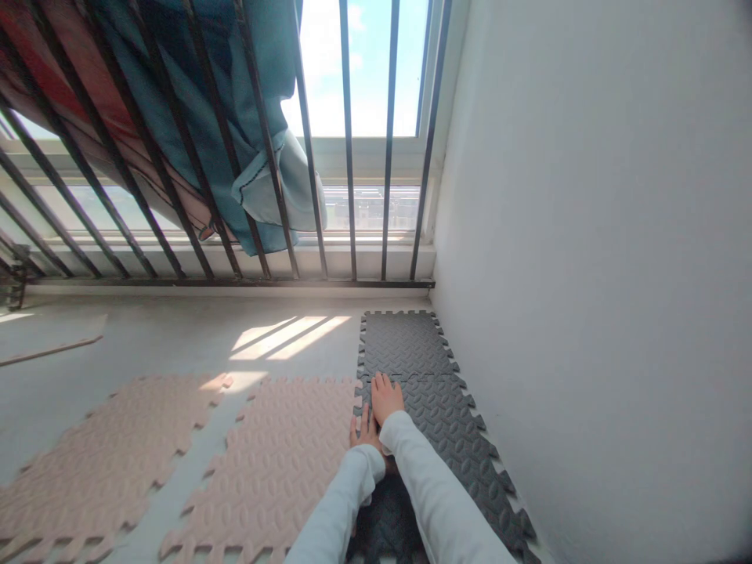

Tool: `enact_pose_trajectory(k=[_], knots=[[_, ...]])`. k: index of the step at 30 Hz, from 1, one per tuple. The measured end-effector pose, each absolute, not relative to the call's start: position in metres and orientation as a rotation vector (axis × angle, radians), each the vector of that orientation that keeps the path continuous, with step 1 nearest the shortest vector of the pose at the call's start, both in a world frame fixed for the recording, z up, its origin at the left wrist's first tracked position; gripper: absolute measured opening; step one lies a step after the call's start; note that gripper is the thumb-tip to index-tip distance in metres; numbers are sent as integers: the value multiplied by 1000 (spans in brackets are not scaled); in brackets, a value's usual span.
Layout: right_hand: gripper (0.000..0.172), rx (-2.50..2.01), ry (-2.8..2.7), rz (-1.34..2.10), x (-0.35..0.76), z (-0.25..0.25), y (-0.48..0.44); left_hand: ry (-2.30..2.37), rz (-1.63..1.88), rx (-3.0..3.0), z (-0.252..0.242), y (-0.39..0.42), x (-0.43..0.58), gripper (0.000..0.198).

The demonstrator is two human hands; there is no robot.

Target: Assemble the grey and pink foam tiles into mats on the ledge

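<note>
Well left of your left hand (365,429), a pink mat (117,446) lies unjoined; closer, a second mat (287,462) seems part-locked. That hand, fingers spread, rests at its edge; your right hand (387,398), fingers together, lies on the near black mat (450,439), joined to the far mat (405,345) beyond.

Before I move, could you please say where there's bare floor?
A strip of bare floor separates the left pink mat from the right pink mat; more lies toward the railing, left of the far black mat. The left hand and right hand crowd the left edge of the near black mat.
</note>
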State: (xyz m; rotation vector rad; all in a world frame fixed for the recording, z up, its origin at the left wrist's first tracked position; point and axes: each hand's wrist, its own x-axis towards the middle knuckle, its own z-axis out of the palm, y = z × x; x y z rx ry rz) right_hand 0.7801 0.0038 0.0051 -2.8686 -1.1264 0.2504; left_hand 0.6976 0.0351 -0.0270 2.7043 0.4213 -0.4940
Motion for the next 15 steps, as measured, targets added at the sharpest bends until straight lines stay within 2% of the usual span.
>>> enact_pose_trajectory(k=[3, 15], knots=[[51, -2862, -1141, 288, 779, 5, 3, 478, -500, 2708, -30, 34, 699, 71], [48, -2881, -1159, 276, 781, 4, 6, 438, -495, 2693, -16, 33, 694, 77]])
